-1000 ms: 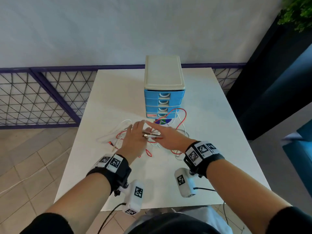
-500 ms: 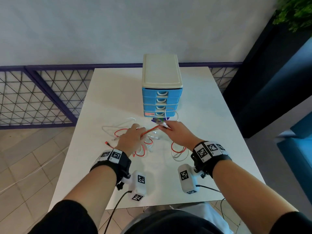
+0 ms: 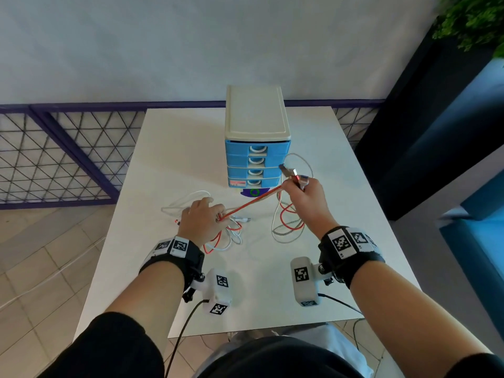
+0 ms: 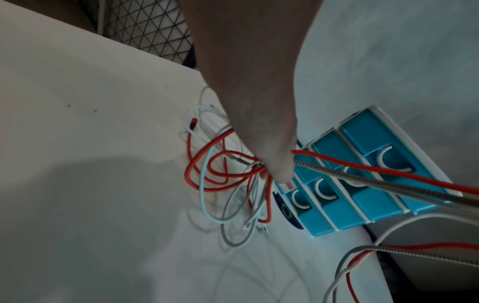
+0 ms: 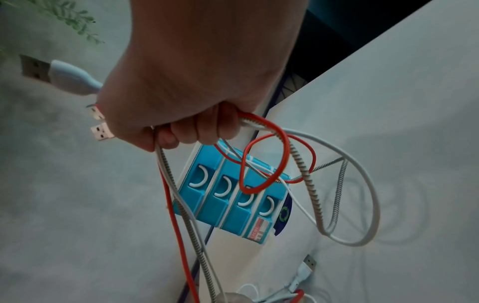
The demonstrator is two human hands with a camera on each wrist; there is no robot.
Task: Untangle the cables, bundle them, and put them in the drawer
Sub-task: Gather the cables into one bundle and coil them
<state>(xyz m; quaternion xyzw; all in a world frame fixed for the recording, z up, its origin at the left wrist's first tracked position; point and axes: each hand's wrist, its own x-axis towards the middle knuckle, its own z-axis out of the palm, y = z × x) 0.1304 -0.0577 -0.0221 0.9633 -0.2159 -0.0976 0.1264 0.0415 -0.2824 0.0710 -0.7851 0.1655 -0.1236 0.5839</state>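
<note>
Cables (image 3: 252, 204) taut between left hand (image 3: 203, 222) and raised right hand (image 3: 309, 199)

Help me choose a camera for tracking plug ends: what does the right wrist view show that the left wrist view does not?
Right wrist only: the right hand gripping cables, with USB plugs sticking out of the fist.
Left wrist only: the left hand in the tangle, beside a loose USB plug lying on the table.
Both: the blue drawer unit and the red cable.
</note>
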